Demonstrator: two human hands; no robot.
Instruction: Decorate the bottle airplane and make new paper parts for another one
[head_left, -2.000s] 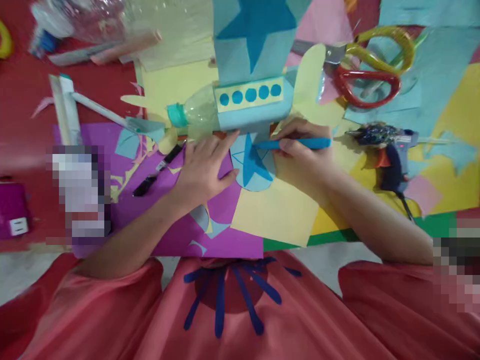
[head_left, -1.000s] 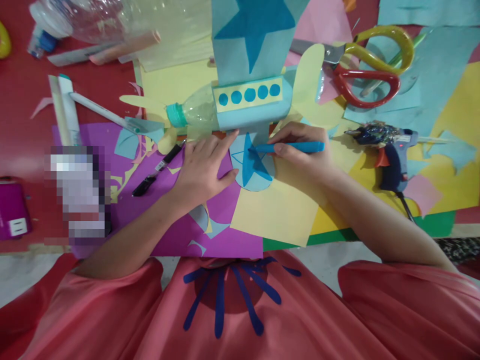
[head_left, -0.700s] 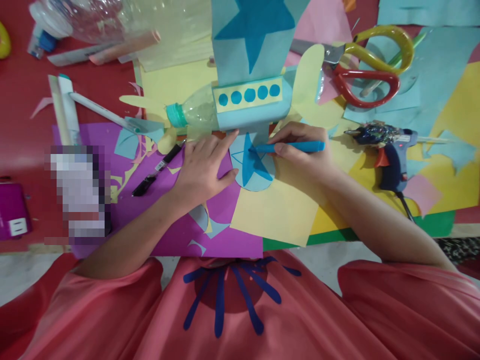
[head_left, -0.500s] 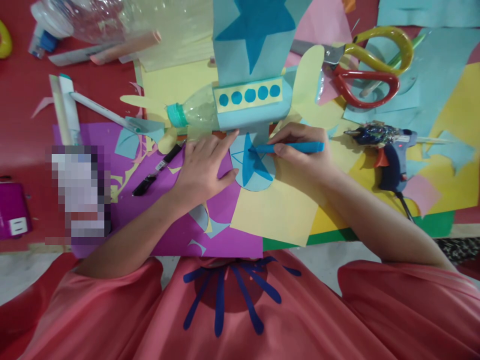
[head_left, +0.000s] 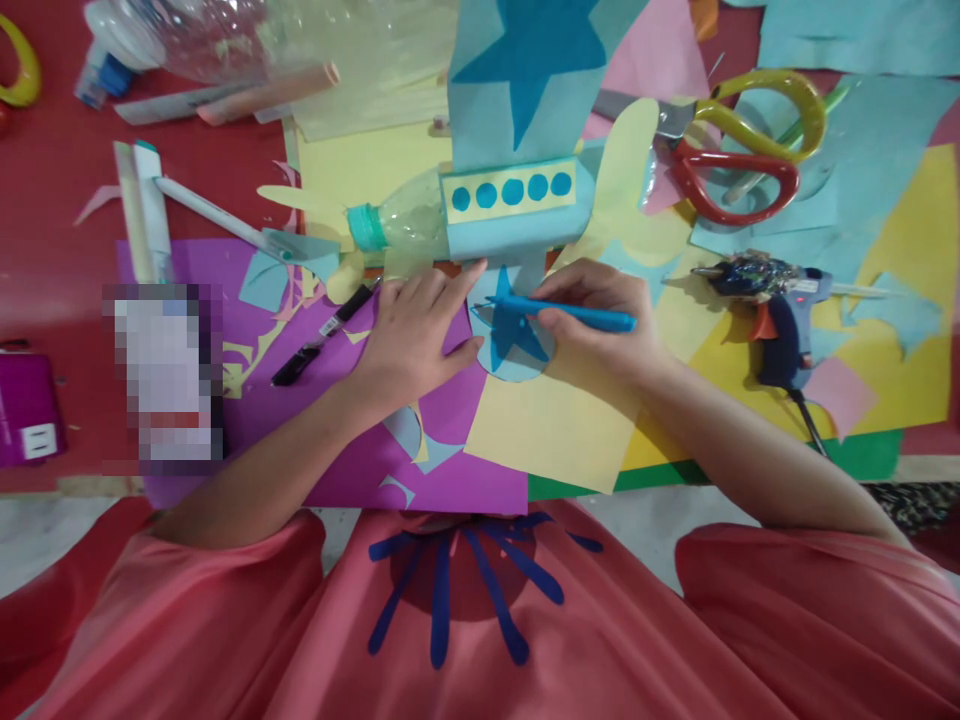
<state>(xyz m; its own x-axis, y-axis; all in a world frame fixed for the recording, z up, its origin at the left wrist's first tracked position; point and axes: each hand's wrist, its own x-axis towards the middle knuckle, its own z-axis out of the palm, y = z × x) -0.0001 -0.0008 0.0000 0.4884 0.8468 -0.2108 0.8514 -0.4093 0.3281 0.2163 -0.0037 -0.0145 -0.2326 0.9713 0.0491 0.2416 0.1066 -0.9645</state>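
Note:
A blue felt-tip pen is gripped in my right hand, its tip on the left part of a star drawn on a light blue paper wing. Most of the star is coloured in; its left point shows paler paper inside the outline. My left hand lies flat with fingers spread, fingertips at the wing's left edge. The wing joins a clear plastic bottle wrapped in light blue paper, with a green cap and a yellow strip of blue dots. Another wing with a blue star extends beyond it.
Right of my hand lie a glue gun with its cable and large scissors. A black pen, paper scraps and a blurred-out rectangular object are at left. A white marker and another bottle lie farther back.
The pen tip has moved left, into the star's left point, and the pen has tilted. Colour there has increased. My left hand keeps its place on the paper; the view has shifted slightly.

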